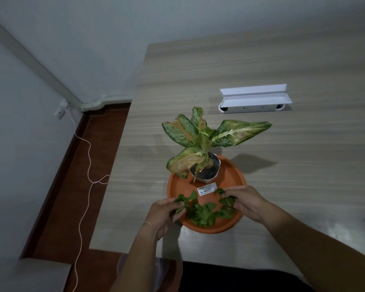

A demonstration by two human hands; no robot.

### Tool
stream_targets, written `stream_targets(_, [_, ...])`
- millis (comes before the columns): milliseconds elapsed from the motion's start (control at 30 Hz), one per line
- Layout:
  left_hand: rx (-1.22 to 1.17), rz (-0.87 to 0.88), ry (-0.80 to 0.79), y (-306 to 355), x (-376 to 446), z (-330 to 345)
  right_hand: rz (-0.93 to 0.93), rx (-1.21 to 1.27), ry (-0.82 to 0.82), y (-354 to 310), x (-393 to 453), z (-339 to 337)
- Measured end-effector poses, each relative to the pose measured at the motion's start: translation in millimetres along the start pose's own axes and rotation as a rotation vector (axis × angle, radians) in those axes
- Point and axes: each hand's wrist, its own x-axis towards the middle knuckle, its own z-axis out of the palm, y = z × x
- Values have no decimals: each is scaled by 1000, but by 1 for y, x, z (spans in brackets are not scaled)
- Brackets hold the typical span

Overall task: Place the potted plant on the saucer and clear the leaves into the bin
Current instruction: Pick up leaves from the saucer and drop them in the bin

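A potted plant (207, 142) with speckled green and yellow leaves stands in a small white pot (210, 174) on the far side of an orange saucer (234, 178). Several small loose green leaves (204, 212) lie in the near half of the saucer. My left hand (167, 211) is at the saucer's left rim, fingers pinching some of these leaves. My right hand (246, 201) reaches in from the right, fingers closed on leaves near the rim. A white label (207, 189) lies in the saucer between pot and leaves.
The saucer sits near the front edge of a wood-grain table (282, 70). A white open cable box (254, 99) is set in the table behind the plant. A translucent bin (122, 264) shows partly under the table's front edge. A white cord (89, 157) trails over the brown floor at left.
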Motion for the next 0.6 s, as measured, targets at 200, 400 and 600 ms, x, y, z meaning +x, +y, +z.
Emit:
stream_targets(200, [-203,28,76,-15,-17,-19,96,58,-122,18,4,37])
stream_targets(400, [-368,91,119,-22,-42,-66,97,100,-155,45,8,93])
stream_targets(600, [-477,140,130,-36,-74,-155,77,-71,-208,77,-4,163])
